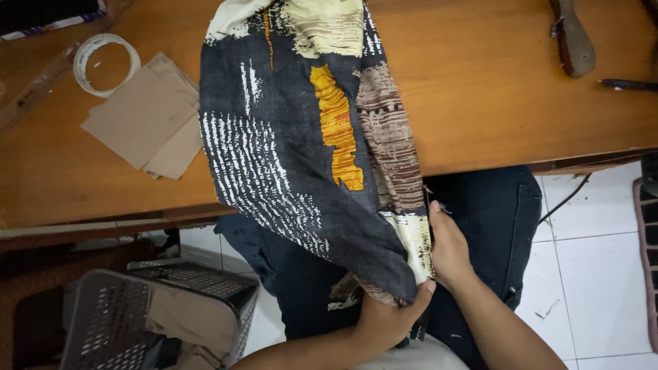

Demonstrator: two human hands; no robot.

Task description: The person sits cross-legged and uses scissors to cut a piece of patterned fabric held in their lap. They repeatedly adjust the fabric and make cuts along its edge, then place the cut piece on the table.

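A patterned cloth (301, 137), dark grey with white stripes, an orange patch and brown and cream areas, drapes from the wooden table (493, 89) down over my lap. My left hand (387, 318) pinches the cloth's lower edge from below, thumb on top. My right hand (449, 250) grips the same edge just to the right, at the cream corner. Both hands are close together above my dark trousers (493, 219).
Brown cardboard pieces (144, 120) and a roll of clear tape (103, 63) lie on the table's left. A wooden-handled tool (572, 41) and a pen (627, 84) sit at the far right. A grey perforated basket (151, 308) stands on the floor at left; white tiles (596, 274) at right.
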